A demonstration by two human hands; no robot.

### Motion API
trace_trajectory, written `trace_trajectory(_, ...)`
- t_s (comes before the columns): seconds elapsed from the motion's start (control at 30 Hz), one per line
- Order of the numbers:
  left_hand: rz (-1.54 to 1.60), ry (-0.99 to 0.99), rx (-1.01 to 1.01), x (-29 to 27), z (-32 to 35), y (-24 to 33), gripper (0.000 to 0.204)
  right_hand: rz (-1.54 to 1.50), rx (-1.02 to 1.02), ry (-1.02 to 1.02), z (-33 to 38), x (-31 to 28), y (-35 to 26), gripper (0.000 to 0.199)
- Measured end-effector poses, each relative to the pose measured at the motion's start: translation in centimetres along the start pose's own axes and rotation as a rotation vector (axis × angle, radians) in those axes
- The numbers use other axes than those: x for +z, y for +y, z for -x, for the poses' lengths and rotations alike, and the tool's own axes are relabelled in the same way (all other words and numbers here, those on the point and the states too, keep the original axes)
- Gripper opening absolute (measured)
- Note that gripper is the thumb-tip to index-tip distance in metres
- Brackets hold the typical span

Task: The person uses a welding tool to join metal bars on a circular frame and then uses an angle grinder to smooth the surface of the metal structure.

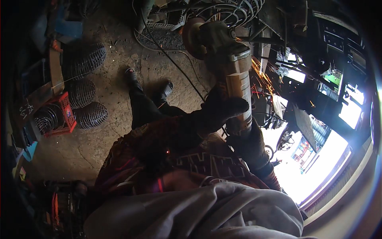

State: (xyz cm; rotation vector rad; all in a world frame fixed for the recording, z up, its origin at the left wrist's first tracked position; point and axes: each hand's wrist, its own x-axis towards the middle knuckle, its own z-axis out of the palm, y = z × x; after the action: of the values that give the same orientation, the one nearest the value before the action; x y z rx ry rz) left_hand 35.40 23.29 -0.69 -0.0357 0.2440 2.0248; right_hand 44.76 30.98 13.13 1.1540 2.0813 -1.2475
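Observation:
A large angle grinder [238, 75] is gripped in both my gloved hands, its head and round disc [193, 38] pointing away from me. My left hand [229, 105], in a dark glove, is closed around the forward part of the grinder's body. Farther back, my right hand [250, 145] is wrapped around the rear end in a dark glove with a ribbed cuff. Orange sparks [263, 77] spray out to the right of the tool. Beyond the grinder head lie curved metal rods or rings [242, 12]; where the disc touches is hidden.
Several coiled wire cages [81, 93] stand on the concrete floor at left, beside a red plastic crate [68, 115]. A dark cable [175, 59] crosses the floor near my sandalled feet [133, 77]. Dark metal clutter and bright daylight [314, 171] fill the right side.

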Motion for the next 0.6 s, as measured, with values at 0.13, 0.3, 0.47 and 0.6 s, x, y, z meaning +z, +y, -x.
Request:
trace_trajectory(0.13,0.069,0.1,0.019,0.9,0.0,0.3,0.05,-0.014,-0.023,-0.013,-0.3,-0.2,0.5,0.07)
trace_trajectory(0.3,-0.037,-0.01,-0.038,0.0,0.3,1.0,0.062,-0.032,-0.035,-0.017,-0.4,-0.1,0.9,0.07)
trace_trajectory(0.47,0.027,0.047,-0.014,-0.1,0.8,0.5,0.059,0.042,0.041,0.01,-0.3,-0.2,-0.2,0.073)
trace_trajectory(0.6,0.03,0.07,-0.03,-0.3,0.9,0.7,0.06,0.14,-0.031,0.047,-0.4,0.0,-0.4,0.075)
